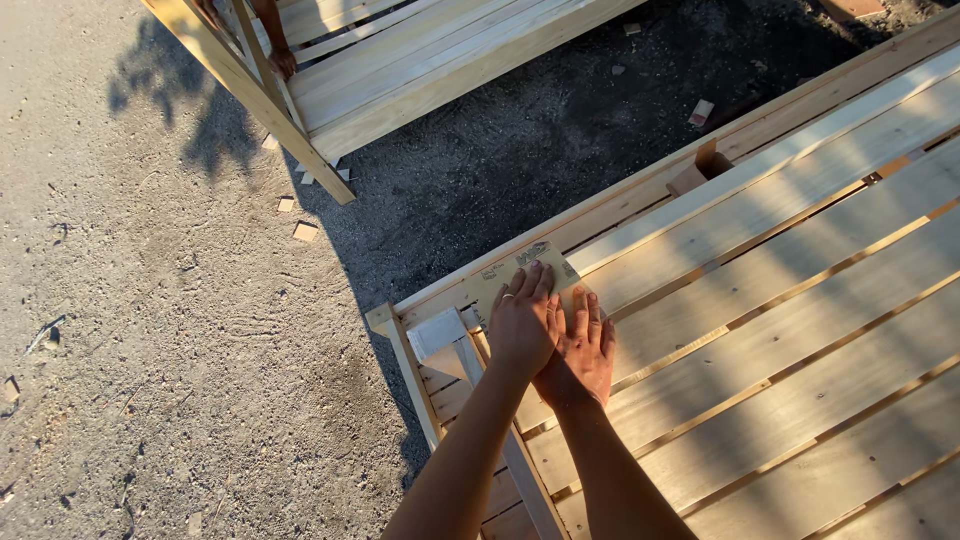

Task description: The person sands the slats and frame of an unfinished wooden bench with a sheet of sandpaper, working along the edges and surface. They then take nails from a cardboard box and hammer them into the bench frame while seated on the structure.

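At the near corner of a slatted wooden frame [760,330], left hand [522,322] and right hand [580,350] laid flat, fingers spread, overlapping, both bearing down on a tan sheet of sandpaper [520,268] spread over the top rail: stacked so, likely for firmer pressure. No pinching, just palms down. Beyond, bare gravelly ground [150,300] in low sun, scattered wood offcuts [304,231], a second frame [400,60] with another person's hand [283,62] on it.
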Demonstrator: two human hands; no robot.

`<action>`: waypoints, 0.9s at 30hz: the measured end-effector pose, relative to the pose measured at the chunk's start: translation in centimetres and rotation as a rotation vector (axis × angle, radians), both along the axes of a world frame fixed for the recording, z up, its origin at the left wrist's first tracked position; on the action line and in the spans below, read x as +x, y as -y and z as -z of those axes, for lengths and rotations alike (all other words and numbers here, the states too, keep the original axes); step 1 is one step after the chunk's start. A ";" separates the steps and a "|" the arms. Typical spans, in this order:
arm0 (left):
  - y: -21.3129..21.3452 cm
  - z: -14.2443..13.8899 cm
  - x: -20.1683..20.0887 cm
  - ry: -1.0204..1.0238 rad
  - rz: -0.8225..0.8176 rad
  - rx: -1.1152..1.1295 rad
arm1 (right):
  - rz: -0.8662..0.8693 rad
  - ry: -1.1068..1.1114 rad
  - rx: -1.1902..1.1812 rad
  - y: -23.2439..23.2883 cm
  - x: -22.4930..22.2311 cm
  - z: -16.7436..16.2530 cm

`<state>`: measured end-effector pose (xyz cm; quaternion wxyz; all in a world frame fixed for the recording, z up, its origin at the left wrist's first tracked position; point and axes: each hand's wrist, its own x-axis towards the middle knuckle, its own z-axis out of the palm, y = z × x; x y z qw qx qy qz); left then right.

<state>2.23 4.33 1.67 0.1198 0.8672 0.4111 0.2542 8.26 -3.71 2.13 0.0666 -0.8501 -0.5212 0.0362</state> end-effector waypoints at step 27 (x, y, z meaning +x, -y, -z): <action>-2.3 -2.1 5.3 -0.042 0.005 -0.302 | 0.009 -0.058 -0.156 0.2 0.2 -0.1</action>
